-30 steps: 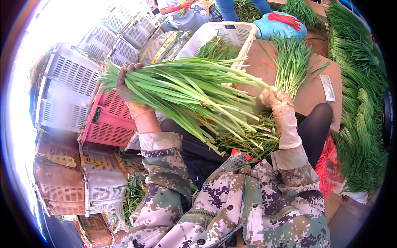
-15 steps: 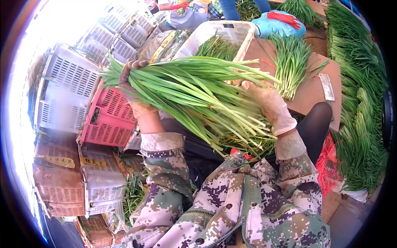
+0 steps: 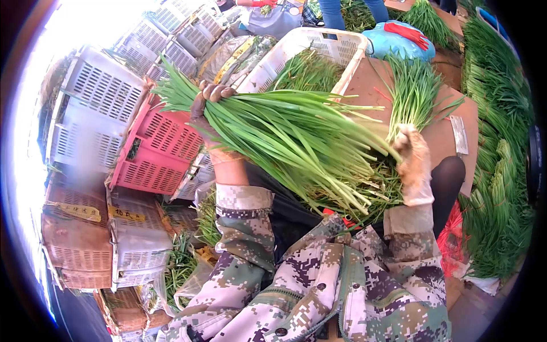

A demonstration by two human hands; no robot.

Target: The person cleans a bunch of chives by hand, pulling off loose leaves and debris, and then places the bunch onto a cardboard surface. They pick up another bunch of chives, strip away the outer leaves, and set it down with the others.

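A large bunch of long green leafy stalks (image 3: 285, 128) lies slantwise in front of me, its leaf tips at upper left and pale stems at lower right. My left hand (image 3: 212, 114), gloved, is wrapped round the leafy end. My right hand (image 3: 413, 162), in a pale stained glove, is at the stem end with its fingers curled; whether they pinch a stalk is too unclear to tell. Just beyond it, a smaller bunch (image 3: 415, 94) rests on a brown board (image 3: 364, 82). Loose trimmings (image 3: 384, 188) lie below the stems.
White crates (image 3: 99, 85) and a pink crate (image 3: 159, 145) are stacked at left. A white basket (image 3: 356, 48) holds greens. Red gloves (image 3: 407, 33) lie on a blue bag (image 3: 387, 45). Piled bunches (image 3: 498, 171) line the right side. Other people (image 3: 353, 11) are at the top.
My right hand has moved right, away from the middle of the stems, toward the smaller bunch. My left hand still grips the large bunch, and the view has shifted slightly.
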